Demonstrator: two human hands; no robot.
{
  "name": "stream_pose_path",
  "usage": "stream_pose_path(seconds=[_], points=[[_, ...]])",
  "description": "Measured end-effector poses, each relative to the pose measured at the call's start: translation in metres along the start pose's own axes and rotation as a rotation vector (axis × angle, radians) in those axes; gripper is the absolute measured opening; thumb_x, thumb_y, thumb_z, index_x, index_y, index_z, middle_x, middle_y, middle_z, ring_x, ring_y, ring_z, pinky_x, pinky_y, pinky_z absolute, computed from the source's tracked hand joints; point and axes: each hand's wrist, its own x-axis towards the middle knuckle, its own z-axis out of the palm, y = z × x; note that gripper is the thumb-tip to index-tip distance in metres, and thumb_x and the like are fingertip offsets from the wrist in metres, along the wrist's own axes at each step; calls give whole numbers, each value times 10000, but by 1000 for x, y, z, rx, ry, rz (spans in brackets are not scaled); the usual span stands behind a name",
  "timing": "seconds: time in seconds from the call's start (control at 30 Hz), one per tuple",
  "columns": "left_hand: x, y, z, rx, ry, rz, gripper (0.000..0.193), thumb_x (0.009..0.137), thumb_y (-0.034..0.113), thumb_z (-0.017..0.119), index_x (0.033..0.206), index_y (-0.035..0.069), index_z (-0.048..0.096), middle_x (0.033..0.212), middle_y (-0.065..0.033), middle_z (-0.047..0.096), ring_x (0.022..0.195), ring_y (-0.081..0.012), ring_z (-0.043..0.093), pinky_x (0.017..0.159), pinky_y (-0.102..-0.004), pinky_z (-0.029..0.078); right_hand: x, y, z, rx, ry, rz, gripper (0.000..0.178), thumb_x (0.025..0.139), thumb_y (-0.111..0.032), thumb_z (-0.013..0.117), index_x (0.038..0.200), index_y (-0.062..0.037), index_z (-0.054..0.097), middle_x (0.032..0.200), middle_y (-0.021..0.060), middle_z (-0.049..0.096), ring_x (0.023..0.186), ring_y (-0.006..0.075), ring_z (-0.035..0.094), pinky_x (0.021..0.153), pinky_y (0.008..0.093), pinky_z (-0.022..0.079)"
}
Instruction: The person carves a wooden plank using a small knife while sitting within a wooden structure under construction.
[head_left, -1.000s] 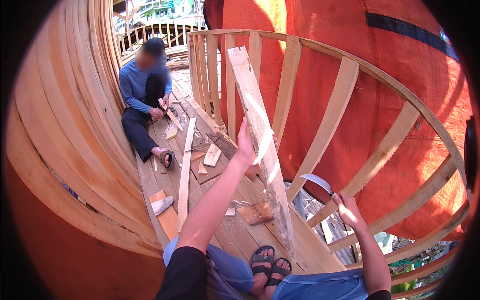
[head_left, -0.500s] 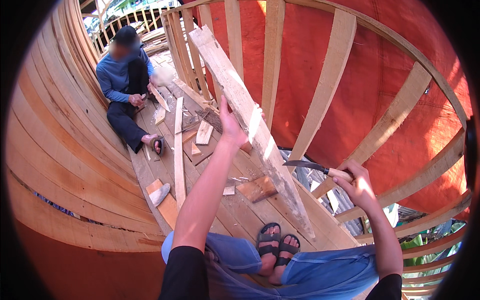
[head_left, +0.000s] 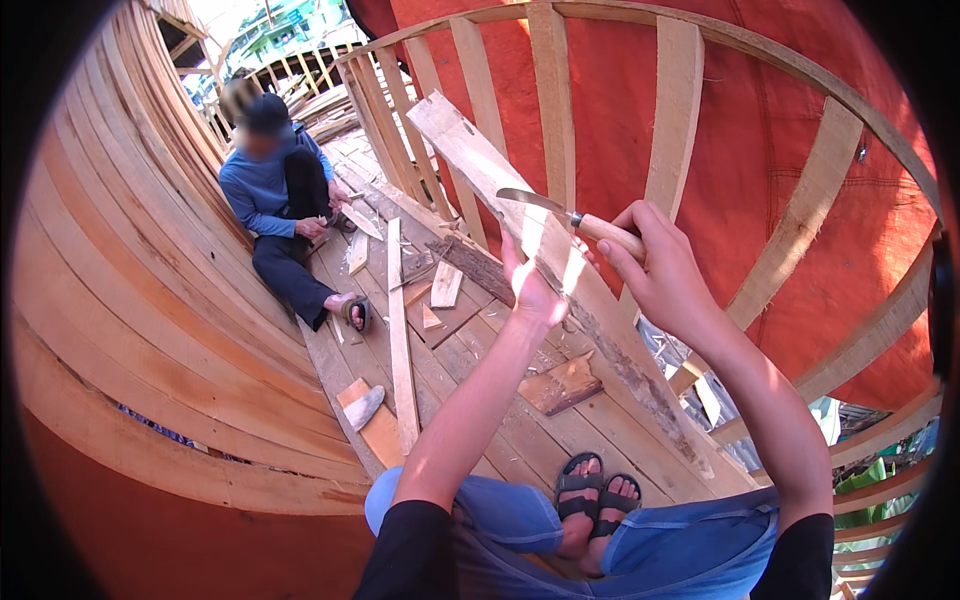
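Observation:
My left hand point(head_left: 540, 288) is wrapped round a long wooden plank point(head_left: 620, 345) near its middle. The plank slants from its far upper end down to a pointed, rough-edged lower end beside my feet. In my right hand point(head_left: 662, 268) is a knife point(head_left: 612, 235) with a pale wooden handle and a curved dark blade. Its blade crosses in front of the plank, just above my left hand; I cannot tell whether it touches the wood.
A person point(head_left: 270, 190) in a blue top sits at the far left, holding a thin wood piece. Wood offcuts point(head_left: 447, 285), a long strip point(head_left: 397, 330) and a grey stone-like lump point(head_left: 365, 408) lie on the plank floor. Upright ribs point(head_left: 680, 110) and a red tarp point(head_left: 760, 200) line the right.
My right hand has brought the knife up and left, from beside the plank to in front of it. My left hand still grips the plank. The whole view has shifted somewhat.

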Motion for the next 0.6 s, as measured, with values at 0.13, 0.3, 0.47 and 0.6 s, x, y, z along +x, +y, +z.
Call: stream_pose_path(seconds=[0.13, 0.3, 0.47, 0.6], points=[[-4, -2, 3, -285, -332, -127, 761, 921, 685, 187, 1455, 160, 324, 1441, -85, 402, 1331, -291, 387, 1097, -497, 314, 43, -17, 16, -57, 109, -145, 194, 891, -123, 604, 948, 17, 482, 926, 187, 497, 828, 371, 555, 691, 439, 444], [-18, -2, 34, -83, 24, -98, 724, 937, 656, 220, 1460, 166, 316, 1444, -63, 403, 1333, -284, 386, 1097, -494, 319, 66, -29, 32, -97, 197, -183, 195, 884, -101, 603, 947, 20, 463, 937, 202, 477, 820, 408, 546, 680, 476, 442], [-18, 4, 39, -137, -93, -69, 679, 956, 616, 241, 1444, 156, 346, 1415, -60, 442, 1304, -262, 428, 1084, -458, 352, 55, -30, 33, -138, 191, -152, 204, 876, -89, 607, 943, 20, 449, 926, 204, 461, 809, 417, 535, 691, 489, 432], [-11, 2, 28, -116, -60, -31, 738, 926, 666, 265, 1426, 133, 369, 1356, -69, 490, 1243, -253, 480, 1045, -447, 395, 29, -24, 29, -120, 147, -114, 204, 878, -88, 607, 937, 17, 442, 920, 195, 457, 803, 396, 524, 695, 466, 427]])
